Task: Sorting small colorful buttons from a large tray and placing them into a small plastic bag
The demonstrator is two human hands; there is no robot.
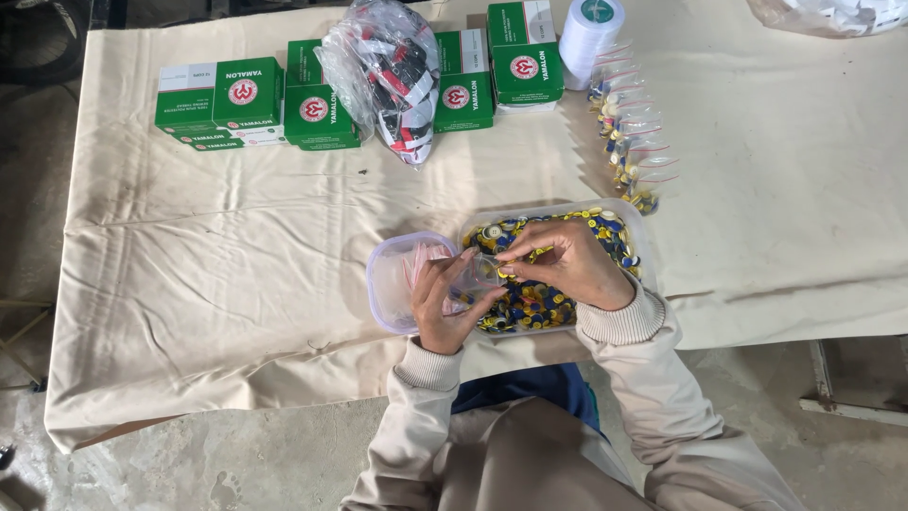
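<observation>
My left hand (446,301) holds a small clear zip bag (478,273) open over the near edge of a clear tray (645,237). The tray is full of small blue, yellow and white buttons (605,232). My right hand (566,261) pinches at the bag's mouth, fingertips together on what looks like a button; the piece itself is too small to make out. Just left of the tray stands a round clear tub (388,284) with empty red-striped zip bags in it.
A row of filled zip bags (632,142) lies beyond the tray. Green and white boxes (248,102), a plastic sack of red, black and white items (392,76) and a white spool (588,28) sit at the back of the cream cloth (208,274).
</observation>
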